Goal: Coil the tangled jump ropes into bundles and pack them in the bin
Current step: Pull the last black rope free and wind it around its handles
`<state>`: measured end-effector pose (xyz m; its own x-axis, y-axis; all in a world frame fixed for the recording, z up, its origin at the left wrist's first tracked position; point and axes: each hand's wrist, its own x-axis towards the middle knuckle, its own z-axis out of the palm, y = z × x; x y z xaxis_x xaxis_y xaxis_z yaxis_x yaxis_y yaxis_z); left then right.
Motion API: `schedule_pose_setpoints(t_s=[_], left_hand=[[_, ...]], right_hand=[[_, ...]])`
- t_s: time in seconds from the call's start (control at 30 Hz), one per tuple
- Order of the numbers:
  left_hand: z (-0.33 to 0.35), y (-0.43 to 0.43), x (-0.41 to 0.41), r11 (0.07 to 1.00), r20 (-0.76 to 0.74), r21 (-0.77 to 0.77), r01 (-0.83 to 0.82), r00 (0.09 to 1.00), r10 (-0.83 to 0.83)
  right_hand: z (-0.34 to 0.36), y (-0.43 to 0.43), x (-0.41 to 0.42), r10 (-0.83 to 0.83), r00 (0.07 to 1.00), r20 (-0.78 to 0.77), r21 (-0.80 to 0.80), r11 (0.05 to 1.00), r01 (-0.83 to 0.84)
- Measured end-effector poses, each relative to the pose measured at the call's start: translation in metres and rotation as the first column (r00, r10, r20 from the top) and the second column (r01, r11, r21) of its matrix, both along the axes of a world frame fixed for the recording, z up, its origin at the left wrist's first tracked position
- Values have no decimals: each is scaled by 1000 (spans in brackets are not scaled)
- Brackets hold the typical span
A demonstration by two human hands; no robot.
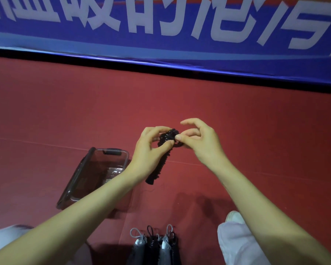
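A black jump rope bundle (161, 161) hangs in mid-air above the red floor, its coiled rope wound round the handles. My left hand (149, 150) grips its upper part with curled fingers. My right hand (197, 139) pinches the rope at the bundle's top between thumb and fingers. A clear plastic bin (96, 175) with a dark rim stands on the floor to the left, partly behind my left forearm. Its inside is hard to make out.
Several more jump rope handles (155, 245), grey and black with cord loops, lie at the bottom edge between my knees. A blue banner (161, 35) with white letters runs along the far wall. My trouser leg and shoe (235, 226) are at the lower right.
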<state>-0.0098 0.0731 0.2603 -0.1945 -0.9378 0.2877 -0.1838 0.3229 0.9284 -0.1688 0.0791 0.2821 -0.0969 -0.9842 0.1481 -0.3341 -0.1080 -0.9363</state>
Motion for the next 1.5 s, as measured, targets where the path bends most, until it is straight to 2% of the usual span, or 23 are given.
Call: schedule_pose_setpoints(t_s=[0.17, 0.3, 0.47, 0.6, 0.7, 0.8, 0.9, 0.97, 1.03, 1.13, 1.17, 1.27, 1.37, 1.5], left_hand=[[2, 1, 4, 992, 72, -80, 97, 993, -91], [0, 3, 5, 983, 141, -90, 158, 979, -145], [-2, 7, -3, 995, 89, -89, 51, 995, -43], [1, 6, -3, 1000, -62, 25, 12, 998, -11], [1, 5, -1, 998, -92, 65, 27, 996, -21], [4, 2, 3, 995, -102, 65, 74, 993, -67], [5, 0, 6, 993, -98, 52, 102, 990, -96], [3, -1, 6, 992, -129, 68, 109, 987, -99], [2, -1, 6, 988, -200, 97, 121, 975, -100], [1, -1, 4, 990, -239, 101, 98, 968, -71], [2, -1, 3, 993, -221, 86, 78, 973, -57], [4, 2, 1, 999, -162, 35, 36, 986, -30], [3, 6, -1, 999, -168, 47, 24, 986, -16], [-2, 9, -2, 997, -142, 36, 63, 988, -57]], right_hand=[[14, 8, -12, 96, 937, -336, -71, 989, -127], [14, 12, -14, 152, 904, -400, -58, 980, -191], [8, 7, -10, 111, 834, -541, -103, 975, -197], [1, 7, -5, 13, 741, -672, -210, 956, -207], [-3, 7, -4, -45, 684, -728, -298, 919, -257], [-6, 8, -4, -137, 691, -710, -406, 881, -243], [-9, 8, -5, -116, 800, -589, -435, 880, -193], [-7, 6, -7, 7, 907, -421, -346, 923, -168], [-5, 8, -9, 79, 965, -248, -240, 960, -140], [-3, 9, -7, 49, 998, 48, -112, 993, -43], [-2, 9, -7, 26, 996, 86, -83, 996, -19], [0, 9, -7, -11, 1000, 8, -78, 997, 11], [0, 10, -4, -50, 997, -63, -102, 994, 44], [-1, 12, 1, -163, 972, -171, -116, 983, 145]])
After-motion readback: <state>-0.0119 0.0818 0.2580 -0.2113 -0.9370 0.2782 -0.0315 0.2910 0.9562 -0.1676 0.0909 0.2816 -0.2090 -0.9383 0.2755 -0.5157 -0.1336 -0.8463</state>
